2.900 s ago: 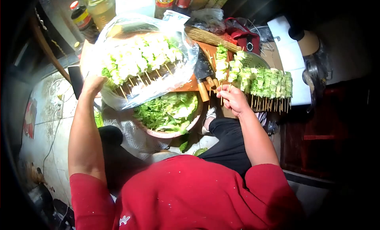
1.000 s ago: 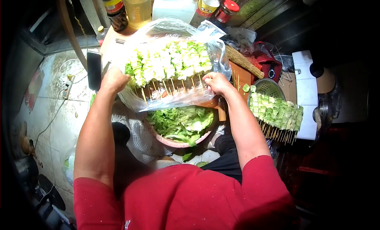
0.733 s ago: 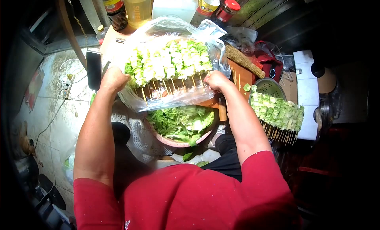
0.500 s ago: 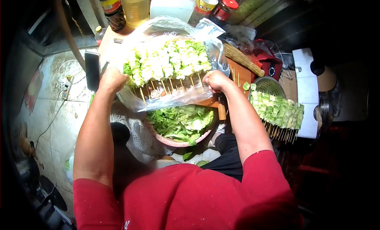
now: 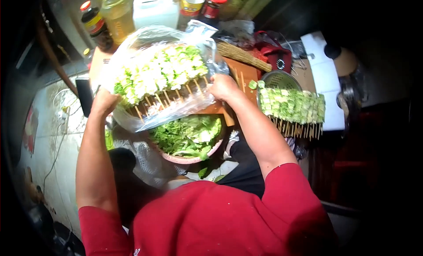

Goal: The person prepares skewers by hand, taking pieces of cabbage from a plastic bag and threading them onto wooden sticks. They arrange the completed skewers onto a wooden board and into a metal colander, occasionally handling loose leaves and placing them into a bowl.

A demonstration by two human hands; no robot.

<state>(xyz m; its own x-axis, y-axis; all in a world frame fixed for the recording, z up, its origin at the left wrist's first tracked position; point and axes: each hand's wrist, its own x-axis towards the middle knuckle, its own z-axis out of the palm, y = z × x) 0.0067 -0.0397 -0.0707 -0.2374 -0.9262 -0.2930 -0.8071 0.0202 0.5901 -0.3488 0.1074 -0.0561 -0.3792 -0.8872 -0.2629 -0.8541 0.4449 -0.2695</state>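
Here our left hand (image 5: 105,102) and right hand (image 5: 223,87) clench the plastic bag (image 5: 132,49) of lettuce skewers (image 5: 161,73), upper centre; likely light, slippery, floppy, best gripped by both ends.

The whole picture is a bit blurry. The left hand (image 5: 105,101) and right hand (image 5: 222,86) have their fingertips tucked behind the plastic bag (image 5: 132,49), so the grip is hard to see. The bag hides most of the bench (image 5: 246,73). The tops of the bottles (image 5: 94,22) are cut off at the edge. The bottle labels are too small to read.
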